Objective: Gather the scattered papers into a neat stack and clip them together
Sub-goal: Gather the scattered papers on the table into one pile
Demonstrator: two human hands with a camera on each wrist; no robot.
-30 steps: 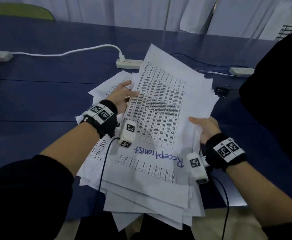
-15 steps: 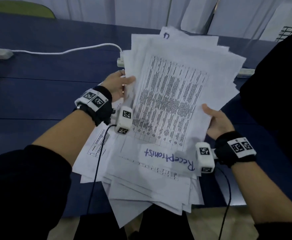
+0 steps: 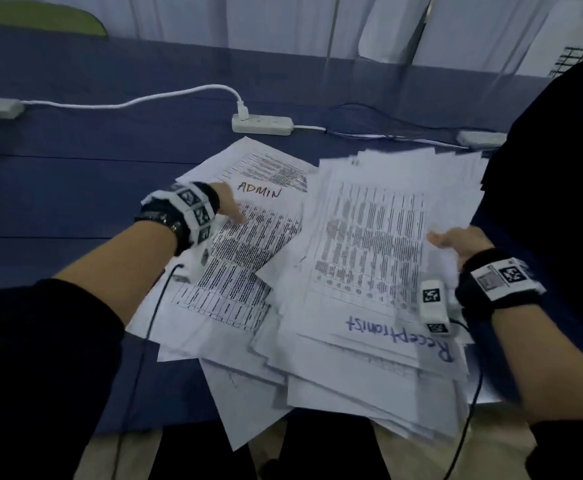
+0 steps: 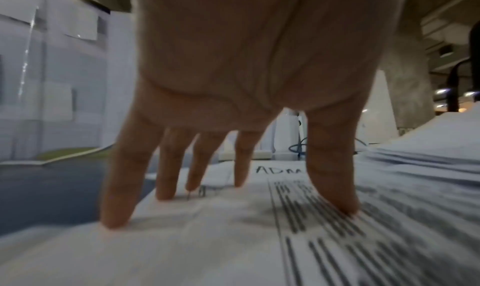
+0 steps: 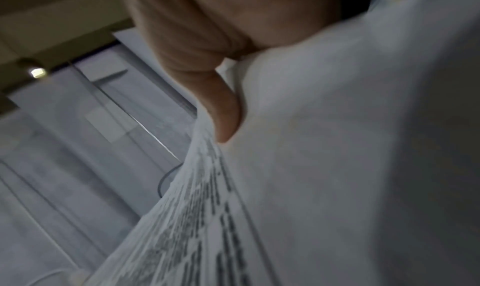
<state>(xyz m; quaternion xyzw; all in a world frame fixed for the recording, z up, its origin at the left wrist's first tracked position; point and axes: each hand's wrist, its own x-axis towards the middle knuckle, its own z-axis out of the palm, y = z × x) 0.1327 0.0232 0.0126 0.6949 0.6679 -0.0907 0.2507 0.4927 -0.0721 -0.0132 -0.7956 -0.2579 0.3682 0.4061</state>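
Gripping: right hand (image 3: 461, 244) pinches loose paper bundle (image 3: 369, 258) at its edge; beside it, left hand (image 3: 229, 206), fingers spread straight, presses "ADMIN" sheet (image 3: 248, 237).

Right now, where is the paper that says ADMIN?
In the head view, the ADMIN paper lies flat on the blue table, left of the bundle the right hand holds, with the left hand resting on it.

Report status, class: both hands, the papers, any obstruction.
Left hand open, fingertips pressing white printed sheet marked ADMIN. Right hand grips loose white paper bundle marked Receptionist. Papers unstacked, unclipped. Nothing obstructing.
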